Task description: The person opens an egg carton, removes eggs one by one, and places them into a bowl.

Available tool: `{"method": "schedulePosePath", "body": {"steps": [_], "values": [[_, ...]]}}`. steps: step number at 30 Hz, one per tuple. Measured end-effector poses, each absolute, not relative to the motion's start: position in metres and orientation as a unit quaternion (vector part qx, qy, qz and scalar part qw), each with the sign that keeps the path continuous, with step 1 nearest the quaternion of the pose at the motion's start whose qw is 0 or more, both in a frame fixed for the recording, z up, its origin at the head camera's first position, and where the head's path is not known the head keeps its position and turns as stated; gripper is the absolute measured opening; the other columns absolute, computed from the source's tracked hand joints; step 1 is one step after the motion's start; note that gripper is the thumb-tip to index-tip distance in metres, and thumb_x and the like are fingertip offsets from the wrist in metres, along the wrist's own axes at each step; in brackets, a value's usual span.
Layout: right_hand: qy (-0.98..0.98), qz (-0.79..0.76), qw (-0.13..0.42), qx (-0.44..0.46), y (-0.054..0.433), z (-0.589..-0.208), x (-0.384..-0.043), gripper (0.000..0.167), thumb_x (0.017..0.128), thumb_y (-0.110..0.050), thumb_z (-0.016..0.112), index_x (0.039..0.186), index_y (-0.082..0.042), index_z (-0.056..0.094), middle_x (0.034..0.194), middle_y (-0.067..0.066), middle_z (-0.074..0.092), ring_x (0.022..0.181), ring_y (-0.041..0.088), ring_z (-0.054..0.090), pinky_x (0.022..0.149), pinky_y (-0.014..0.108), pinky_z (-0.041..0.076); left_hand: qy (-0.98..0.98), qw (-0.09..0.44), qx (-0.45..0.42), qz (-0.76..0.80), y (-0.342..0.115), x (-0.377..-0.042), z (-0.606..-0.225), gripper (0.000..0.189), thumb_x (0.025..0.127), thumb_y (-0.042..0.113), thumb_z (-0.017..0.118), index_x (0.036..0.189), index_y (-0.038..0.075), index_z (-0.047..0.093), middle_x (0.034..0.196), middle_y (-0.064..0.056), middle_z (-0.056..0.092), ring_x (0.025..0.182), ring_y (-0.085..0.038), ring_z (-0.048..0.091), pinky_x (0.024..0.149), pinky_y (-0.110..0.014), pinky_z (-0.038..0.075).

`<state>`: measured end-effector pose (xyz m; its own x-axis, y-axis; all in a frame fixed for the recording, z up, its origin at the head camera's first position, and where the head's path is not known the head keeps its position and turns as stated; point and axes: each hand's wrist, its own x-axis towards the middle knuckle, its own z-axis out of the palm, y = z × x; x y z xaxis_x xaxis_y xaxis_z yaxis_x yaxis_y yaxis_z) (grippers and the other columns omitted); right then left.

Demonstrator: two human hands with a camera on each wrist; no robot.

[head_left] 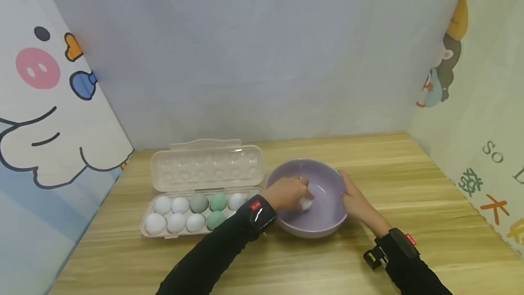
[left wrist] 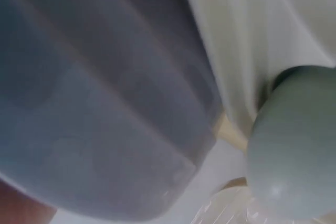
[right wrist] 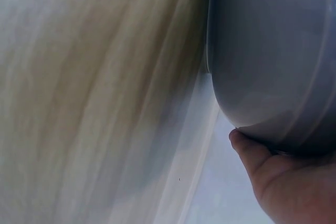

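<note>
My left hand (head_left: 288, 192) reaches over the near-left rim into a purple bowl (head_left: 303, 230). Its fingers hold a white egg (head_left: 305, 203) low inside the bowl. On the bowl's right side, my right hand (head_left: 357, 201) grips the rim; in the right wrist view its thumb (right wrist: 249, 153) presses the bowl's outer wall (right wrist: 262, 51). Left of the bowl lies an open egg carton (head_left: 144, 227) with white, grey-green and green eggs in two rows. The left wrist view shows a pale green egg (left wrist: 294, 145) close up beside the bowl's outside (left wrist: 105, 119).
The carton's clear lid (head_left: 206, 167) is folded back behind the eggs. Everything stands on a wood-grain table (head_left: 401, 167), with a pale cloth backdrop (head_left: 262, 58) behind and printed panels at left and right. The left forearm crosses in front of the carton's right end.
</note>
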<state>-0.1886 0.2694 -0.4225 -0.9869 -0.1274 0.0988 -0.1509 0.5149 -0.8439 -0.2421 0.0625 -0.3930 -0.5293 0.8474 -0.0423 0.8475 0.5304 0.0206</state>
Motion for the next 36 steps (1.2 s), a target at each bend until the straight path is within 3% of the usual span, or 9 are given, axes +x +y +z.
{"method": "schedulePosePath", "body": {"steps": [15,22,26,29,36], "values": [[-0.872,0.483,0.012,0.078,0.264,-0.428,-0.185,0.066,0.081,0.015,0.03,0.145,0.012,0.013,0.147,0.037,0.015,0.131,0.055,0.02,0.102,0.062,0.022,0.882,-0.002,0.471,0.006,0.054,-0.24,-0.408,0.047,0.072,0.033,0.081,0.117,0.026,0.07,0.096,0.004,0.055,0.09,-0.012,0.054,0.073,-0.024,0.045],[-0.881,0.467,0.013,0.079,0.265,-0.429,-0.185,0.063,0.084,0.014,0.031,0.144,0.013,0.013,0.146,0.038,0.014,0.132,0.055,0.019,0.103,0.062,0.02,0.888,-0.024,0.459,0.015,0.04,-0.229,-0.386,0.046,0.082,0.038,0.072,0.125,0.025,0.064,0.107,0.002,0.057,0.103,-0.016,0.052,0.078,-0.026,0.046],[-0.882,0.465,0.012,0.074,0.268,-0.429,-0.185,0.064,0.083,0.014,0.031,0.145,0.012,0.013,0.146,0.038,0.015,0.131,0.056,0.021,0.101,0.063,0.023,0.888,-0.071,0.453,0.041,0.022,-0.225,-0.371,0.039,0.086,0.029,0.07,0.124,0.022,0.065,0.103,-0.001,0.056,0.097,-0.016,0.052,0.073,-0.024,0.046],[-0.882,0.466,0.013,0.074,0.269,-0.428,-0.187,0.065,0.083,0.014,0.03,0.145,0.012,0.012,0.146,0.038,0.014,0.131,0.056,0.02,0.102,0.063,0.022,0.888,-0.103,0.444,0.064,0.004,-0.224,-0.361,0.036,0.086,0.013,0.068,0.122,0.015,0.066,0.096,-0.003,0.055,0.087,-0.017,0.052,0.066,-0.024,0.046],[-0.881,0.466,0.02,0.08,0.269,-0.425,-0.189,0.064,0.082,0.014,0.03,0.144,0.014,0.012,0.146,0.039,0.015,0.131,0.056,0.02,0.103,0.063,0.02,0.919,-0.07,0.375,0.101,-0.034,-0.226,-0.364,0.03,0.073,-0.008,0.06,0.1,0.004,0.062,0.095,-0.005,0.058,0.087,-0.021,0.056,0.069,-0.032,0.05]]}}
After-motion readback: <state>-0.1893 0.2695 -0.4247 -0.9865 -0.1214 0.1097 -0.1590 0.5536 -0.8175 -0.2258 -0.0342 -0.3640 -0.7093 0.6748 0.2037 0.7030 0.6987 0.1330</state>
